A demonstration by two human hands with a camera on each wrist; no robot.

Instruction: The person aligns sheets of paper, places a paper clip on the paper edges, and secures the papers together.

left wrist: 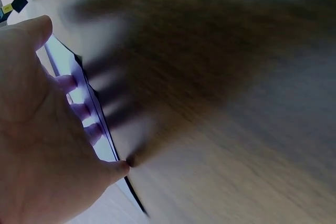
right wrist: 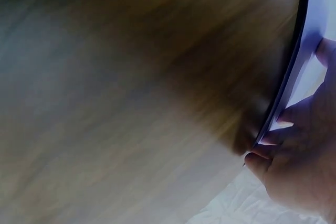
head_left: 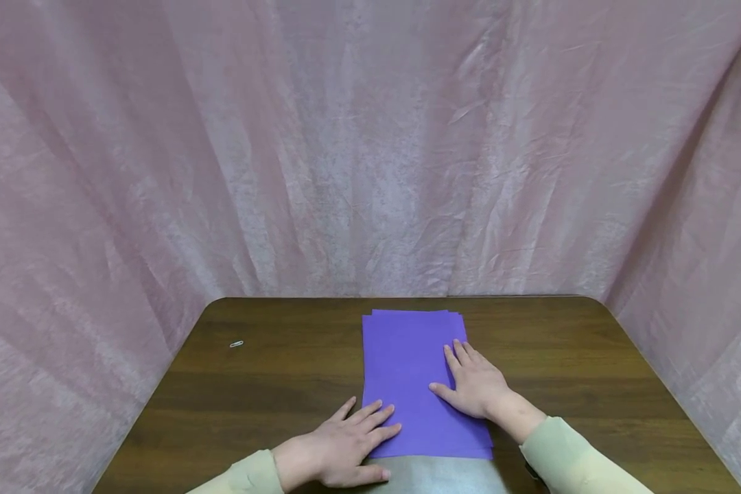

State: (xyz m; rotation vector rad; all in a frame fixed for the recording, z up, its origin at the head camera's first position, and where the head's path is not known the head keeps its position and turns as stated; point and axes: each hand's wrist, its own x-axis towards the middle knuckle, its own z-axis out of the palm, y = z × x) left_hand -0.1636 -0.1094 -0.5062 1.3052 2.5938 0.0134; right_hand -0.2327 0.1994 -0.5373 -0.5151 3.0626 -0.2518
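L hand (head_left: pixel 348 444): palm down, fingers spread, unclenched, grasping nothing. Three fingertips on paper (head_left: pixel 407 357) nr its L edge, toward the near end; little finger just off that edge; thumb just beyond near edge, off the sheets.
R hand (head_left: pixel 477 385): palm down, fingers spread, no grasp. Thumb and fingertips on paper along R edge, farther up than L hand; heel of hand overhangs that edge.
Contact, reason: flat touch on opp. sides, prob. to pin sheets against sliding. Staggered hands prob. steady both ends at once. Pressure: can't tell.
Paper: purple, several sheets, qty unclear. Lies flat abt mid-table, long way running from person to far edge.
Paper edges: not flush; lower sheets peep out at far end and R side. Judged loose, unbound.
Cuffs (head_left: pixel 250 472): pale green, both wrists, clear of paper. Dark item under R cuff, unident.
Pale patch (head_left: pixel 444 475): at paper's near edge; glare or separate item, can't tell.
Clip (head_left: pixel 237 344): small, pale, alone on far L of table (head_left: pixel 272 384), well apart from paper and hands. Position prob. leaves work area free.
Table: brown wood-grain, rounded far corners.
Curtain (head_left: pixel 346 151): pink, behind table and at sides; prob. hung as plain backdrop.
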